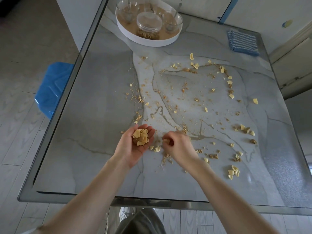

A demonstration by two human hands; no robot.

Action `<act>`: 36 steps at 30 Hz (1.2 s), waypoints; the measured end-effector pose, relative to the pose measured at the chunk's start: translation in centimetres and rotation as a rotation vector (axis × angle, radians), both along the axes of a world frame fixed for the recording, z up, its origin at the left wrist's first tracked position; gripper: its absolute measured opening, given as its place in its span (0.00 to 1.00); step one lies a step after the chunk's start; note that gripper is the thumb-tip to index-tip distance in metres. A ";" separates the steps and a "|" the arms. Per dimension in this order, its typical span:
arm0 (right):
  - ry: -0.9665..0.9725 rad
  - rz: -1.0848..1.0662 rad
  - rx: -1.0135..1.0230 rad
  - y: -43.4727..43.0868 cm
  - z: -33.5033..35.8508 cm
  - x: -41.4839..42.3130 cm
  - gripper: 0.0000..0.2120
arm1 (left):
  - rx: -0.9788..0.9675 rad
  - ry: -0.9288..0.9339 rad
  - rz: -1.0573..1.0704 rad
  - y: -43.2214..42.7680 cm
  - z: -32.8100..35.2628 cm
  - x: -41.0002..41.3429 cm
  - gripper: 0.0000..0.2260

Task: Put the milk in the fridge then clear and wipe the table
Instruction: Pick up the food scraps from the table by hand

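Yellow cereal flakes and brown crumbs (195, 98) lie scattered over the grey marble-look table (94, 102). My left hand (133, 149) is cupped palm up just above the table and holds a small heap of collected flakes (141, 136). Beside it, my right hand (179, 147) has its fingers curled and pinches a flake at the fingertips. Two loose flakes (155, 148) lie on the table between the hands. A blue striped cloth (242, 42) lies folded at the far right corner. No milk is in view.
A round white tray (128, 33) at the table's far edge carries glass bowls with spoons and a lidded clear jar (148, 26) of cereal. A blue stool (52, 88) stands left of the table. Cabinets (293, 65) stand to the right.
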State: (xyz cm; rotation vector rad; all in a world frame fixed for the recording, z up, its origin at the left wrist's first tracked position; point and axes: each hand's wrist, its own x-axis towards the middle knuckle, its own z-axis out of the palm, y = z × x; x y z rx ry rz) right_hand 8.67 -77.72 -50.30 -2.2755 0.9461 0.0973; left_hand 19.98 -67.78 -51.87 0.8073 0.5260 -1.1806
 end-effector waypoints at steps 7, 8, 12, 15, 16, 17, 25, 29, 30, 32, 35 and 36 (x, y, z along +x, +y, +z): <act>-0.185 0.073 0.193 1.1 3.8 1.7 0.15 | -0.045 0.066 0.034 -0.7 0.3 -0.9 0.12; -0.212 0.064 0.208 0.9 3.9 1.7 0.15 | -0.062 0.077 0.038 -0.8 0.3 -0.9 0.12; -0.250 -0.083 0.109 -0.4 3.5 0.6 0.10 | -0.096 0.101 0.072 -0.4 0.4 0.2 0.12; -0.081 0.024 0.070 0.0 1.7 0.0 0.08 | -0.111 0.079 0.087 0.2 0.2 1.0 0.13; -0.019 0.084 0.057 0.5 1.1 -0.1 0.09 | -0.111 0.079 0.091 0.3 0.2 1.3 0.14; 0.027 0.143 0.033 1.0 0.5 -0.1 0.10 | -0.109 0.077 0.096 0.4 0.2 1.4 0.15; 0.204 0.351 -0.162 2.4 -0.6 1.2 0.11 | -0.081 0.034 0.108 1.0 0.2 1.9 0.13; 0.186 0.282 -0.122 2.1 -0.5 1.4 0.09 | -0.054 0.012 0.084 1.2 0.0 1.8 0.13; 0.156 0.226 -0.079 1.8 -0.4 1.4 0.08 | -0.049 0.010 0.075 1.2 -0.1 1.8 0.12; 0.076 0.079 0.014 1.2 0.3 1.6 0.07 | -0.047 0.010 0.054 1.3 -0.2 1.7 0.12; -0.127 -0.101 0.114 0.9 2.2 2.2 0.05 | -0.048 0.025 0.028 1.0 -0.1 1.2 0.11; -0.186 -0.112 0.130 1.1 2.9 2.5 0.04 | -0.051 0.031 0.027 0.8 -0.1 0.9 0.11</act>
